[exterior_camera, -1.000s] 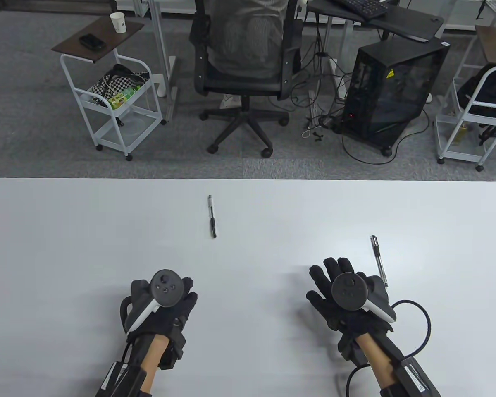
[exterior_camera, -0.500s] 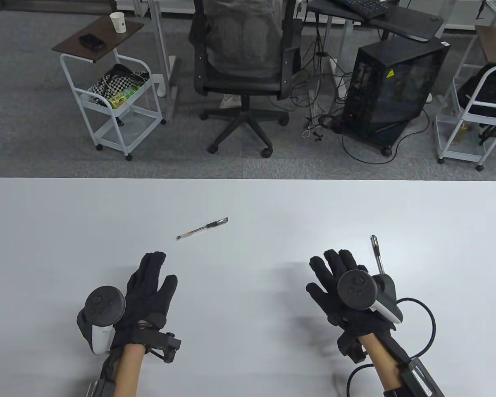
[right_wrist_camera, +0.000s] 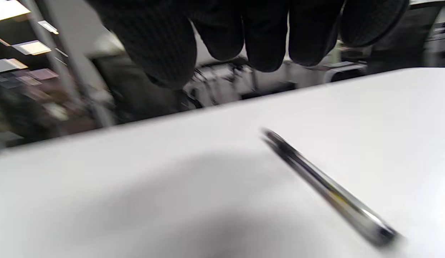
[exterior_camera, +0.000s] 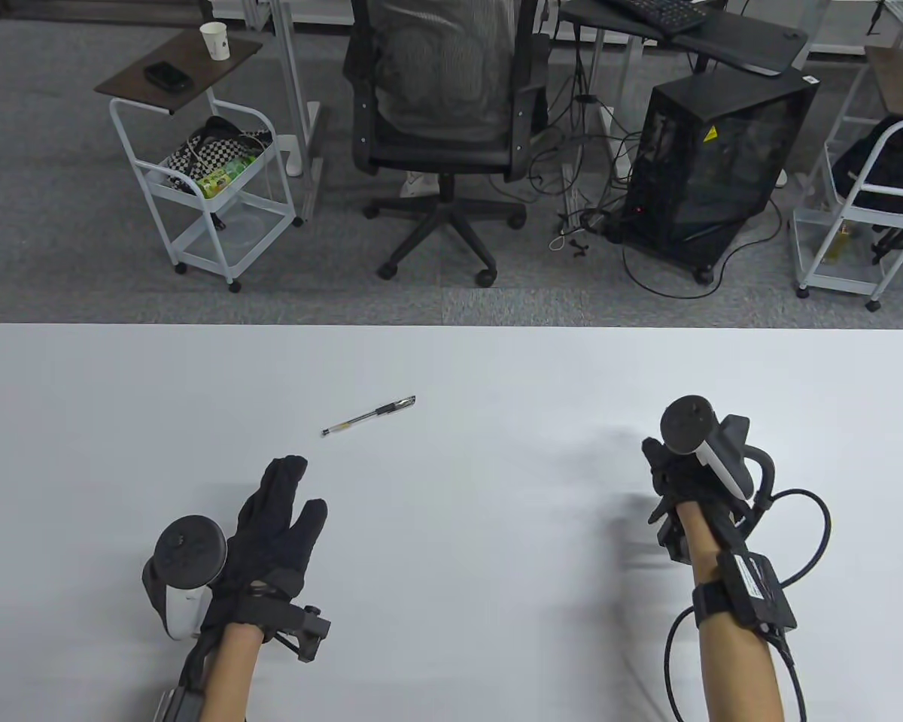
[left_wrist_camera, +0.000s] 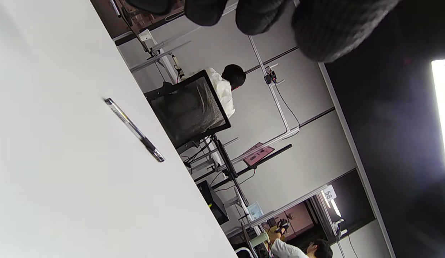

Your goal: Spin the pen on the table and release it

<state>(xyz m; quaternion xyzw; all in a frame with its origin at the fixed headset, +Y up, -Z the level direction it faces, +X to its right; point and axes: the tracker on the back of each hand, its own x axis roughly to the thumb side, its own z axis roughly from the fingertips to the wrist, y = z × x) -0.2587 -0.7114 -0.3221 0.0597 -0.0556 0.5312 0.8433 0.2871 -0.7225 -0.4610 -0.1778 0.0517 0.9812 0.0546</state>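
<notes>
- The left hand (exterior_camera: 271, 519) lies flat on the table (exterior_camera: 497, 602), fingers spread, holding nothing.
- A pen (exterior_camera: 369, 415) lies diagonally just beyond its fingertips, untouched.
- The right hand (exterior_camera: 685, 470) hovers palm-down, fingers (right_wrist_camera: 265, 43) hanging loose; a second pen (right_wrist_camera: 326, 190) lies beneath them, ungripped.

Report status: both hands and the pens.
Left hand open, off centre pen. Right hand above second pen, fingers off it. Nothing in the way.
</notes>
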